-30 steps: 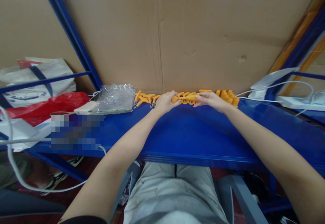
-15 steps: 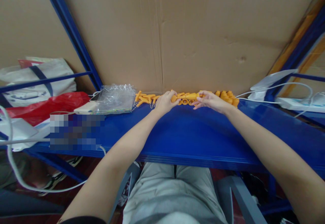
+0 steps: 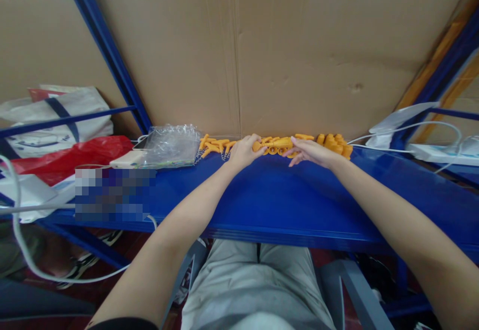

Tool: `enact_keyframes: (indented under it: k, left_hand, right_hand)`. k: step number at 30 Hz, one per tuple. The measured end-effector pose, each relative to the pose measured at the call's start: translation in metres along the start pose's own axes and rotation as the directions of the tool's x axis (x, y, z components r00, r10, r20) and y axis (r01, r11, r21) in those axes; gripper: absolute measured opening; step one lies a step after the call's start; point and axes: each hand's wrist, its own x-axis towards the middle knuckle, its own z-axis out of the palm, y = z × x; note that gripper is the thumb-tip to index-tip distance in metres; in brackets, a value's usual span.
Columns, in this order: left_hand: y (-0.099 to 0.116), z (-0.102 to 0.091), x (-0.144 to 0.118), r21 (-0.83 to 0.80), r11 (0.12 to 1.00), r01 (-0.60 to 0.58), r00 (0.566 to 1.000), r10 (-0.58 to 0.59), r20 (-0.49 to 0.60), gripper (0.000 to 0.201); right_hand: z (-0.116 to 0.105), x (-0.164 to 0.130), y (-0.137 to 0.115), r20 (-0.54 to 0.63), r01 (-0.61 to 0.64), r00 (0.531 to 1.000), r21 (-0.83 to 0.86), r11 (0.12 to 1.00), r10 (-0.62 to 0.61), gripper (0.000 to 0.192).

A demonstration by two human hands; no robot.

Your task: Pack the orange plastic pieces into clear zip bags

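A: From the head camera, where are the hands?

B: Both are at the far edge of the blue metal shelf (image 3: 284, 200); the left hand (image 3: 244, 151) is curled with its fingertips pinched on a small orange plastic piece (image 3: 257, 145); the right hand (image 3: 312, 151) has its fingers loosely spread on the row of orange plastic parts (image 3: 279, 144) lying along the brown cardboard backing (image 3: 284, 56); whether it grips one I cannot tell.

A: What could go wrong?

B: I'd judge a nudge could scatter the loose parts, since they sit close together; one could slip behind the cardboard.

A: And the surroundings?

B: A crinkled clear plastic bag (image 3: 171, 144) lies left; a red plastic bag (image 3: 67, 156) further left; white cables (image 3: 411, 130) right.
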Motion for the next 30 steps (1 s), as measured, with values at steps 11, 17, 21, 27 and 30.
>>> enact_keyframes:
  k: [11, 17, 21, 27, 30]
  left_hand:
    - [0.005, -0.007, 0.0, -0.046, 0.999, 0.004, 1.0, -0.004, -0.005, 0.018]
    - [0.003, -0.008, 0.002, -0.031, 0.999, -0.015, 1.0, 0.015, -0.008, 0.018]
    - [0.003, -0.007, 0.002, -0.022, 1.0, -0.018, 1.0, 0.018, 0.019, 0.019]
    - [0.005, -0.007, 0.0, -0.042, 0.998, -0.051, 0.999, 0.051, -0.002, 0.02]
    - [0.008, -0.006, -0.001, -0.041, 0.997, -0.058, 0.998, 0.057, -0.02, 0.022]
  right_hand:
    - [0.008, 0.001, -0.003, -0.129, 0.085, 0.988, -0.027, 0.996, -0.088, 0.037]
    - [0.005, -0.002, -0.006, -0.122, 0.114, 0.985, -0.077, 0.99, -0.123, 0.036]
    - [0.0, -0.002, -0.004, -0.087, 0.2, 0.974, -0.088, 0.976, -0.207, 0.039]
    - [0.003, -0.002, -0.004, -0.1, 0.18, 0.976, -0.117, 0.977, -0.192, 0.045]
    - [0.006, 0.0, -0.004, -0.138, 0.117, 0.983, -0.065, 0.991, -0.125, 0.051]
